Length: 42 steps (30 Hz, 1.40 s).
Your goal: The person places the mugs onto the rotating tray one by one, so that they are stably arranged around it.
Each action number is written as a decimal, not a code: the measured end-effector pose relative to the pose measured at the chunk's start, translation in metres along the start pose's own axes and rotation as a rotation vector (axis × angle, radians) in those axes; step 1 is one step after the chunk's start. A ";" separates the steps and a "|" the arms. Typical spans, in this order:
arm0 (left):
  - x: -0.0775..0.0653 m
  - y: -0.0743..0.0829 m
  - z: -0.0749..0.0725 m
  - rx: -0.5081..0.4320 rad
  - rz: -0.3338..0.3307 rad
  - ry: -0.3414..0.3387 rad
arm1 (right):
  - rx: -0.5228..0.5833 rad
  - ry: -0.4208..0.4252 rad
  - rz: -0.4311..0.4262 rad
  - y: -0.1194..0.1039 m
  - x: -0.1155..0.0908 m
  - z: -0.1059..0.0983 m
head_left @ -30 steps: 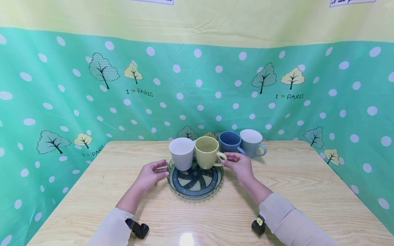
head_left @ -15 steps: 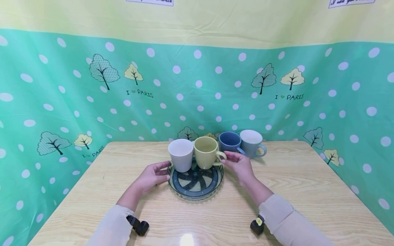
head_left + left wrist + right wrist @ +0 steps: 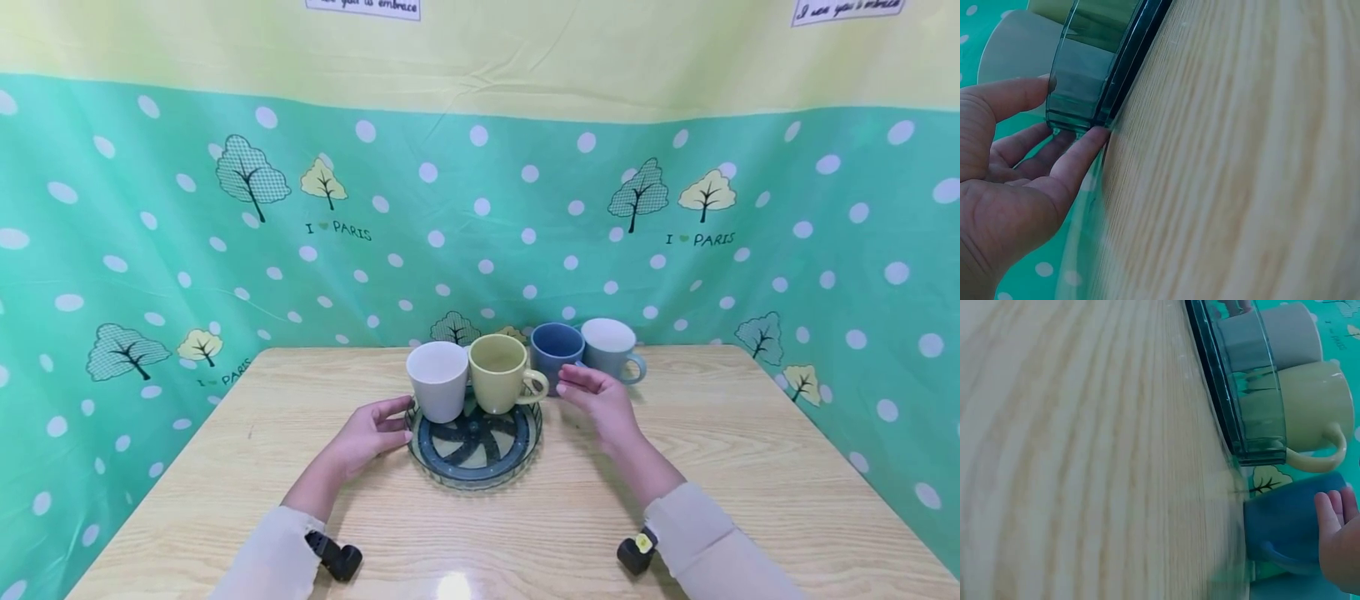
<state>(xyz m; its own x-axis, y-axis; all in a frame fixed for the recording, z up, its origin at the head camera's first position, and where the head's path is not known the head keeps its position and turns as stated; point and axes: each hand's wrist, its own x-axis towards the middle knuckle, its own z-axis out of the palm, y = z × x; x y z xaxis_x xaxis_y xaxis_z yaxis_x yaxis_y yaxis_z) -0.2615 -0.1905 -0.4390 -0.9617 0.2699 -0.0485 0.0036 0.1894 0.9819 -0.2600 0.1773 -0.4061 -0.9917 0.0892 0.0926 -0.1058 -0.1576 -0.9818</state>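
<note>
A round clear-glass tray (image 3: 474,475) with a dark spoked pattern lies on the table. On its rear part stand a white mug (image 3: 439,383) and a yellow mug (image 3: 497,375), the yellow one's handle pointing right. My left hand (image 3: 367,437) holds the tray's left side; in the left wrist view its fingertips (image 3: 1099,132) lie at the upper rim and the base of the glass wall. My right hand (image 3: 603,408) is off the yellow mug, its extended fingers holding nothing, in front of the dark blue mug (image 3: 551,346). In the right wrist view those fingers overlap the blue mug (image 3: 1285,515).
A light blue-grey mug (image 3: 607,346) stands right of the dark blue one, its handle to the right. Both are at the back of the wooden table (image 3: 247,467), close to a green polka-dot curtain (image 3: 420,275). Small black cameras (image 3: 341,560) sit at both wrists.
My right hand has let go of the yellow mug's handle and moved right, towards the dark blue mug. The left hand stays at the tray, and the mugs stand on it as before.
</note>
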 end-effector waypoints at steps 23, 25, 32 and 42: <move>-0.002 0.000 0.002 0.013 0.001 0.008 | -0.383 -0.010 -0.263 -0.013 -0.002 -0.030; -0.002 0.000 0.002 0.010 0.001 0.007 | -0.390 -0.004 -0.283 -0.013 -0.002 -0.033; -0.002 0.001 0.003 0.012 -0.001 0.006 | -0.384 0.024 -0.322 -0.017 -0.004 -0.040; -0.003 0.002 0.003 0.021 0.000 0.006 | -0.414 0.075 -0.326 -0.041 -0.022 -0.040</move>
<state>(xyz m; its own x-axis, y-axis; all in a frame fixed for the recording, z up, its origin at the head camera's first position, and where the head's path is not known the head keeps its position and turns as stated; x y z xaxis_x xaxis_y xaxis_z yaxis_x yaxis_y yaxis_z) -0.2581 -0.1882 -0.4379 -0.9632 0.2647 -0.0476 0.0092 0.2092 0.9778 -0.2307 0.2209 -0.3745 -0.9028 0.1412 0.4063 -0.3546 0.2904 -0.8888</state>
